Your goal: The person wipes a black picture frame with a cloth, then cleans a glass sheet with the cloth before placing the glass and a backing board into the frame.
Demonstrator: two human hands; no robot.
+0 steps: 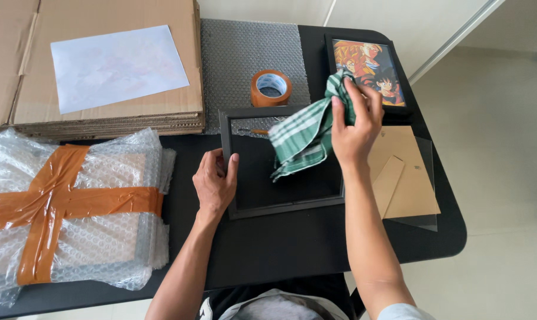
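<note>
A black empty picture frame lies flat on the black table. My left hand presses on its left edge, fingers curled over the rim. My right hand is raised above the frame's upper right corner and grips a green and white checked cloth, which hangs down over the frame's glass.
A framed cartoon picture lies at the back right. A brown backing board on a clear sheet lies right of the frame. A tape roll sits on bubble wrap. Flat cardboard with white paper and a taped bubble-wrapped bundle fill the left.
</note>
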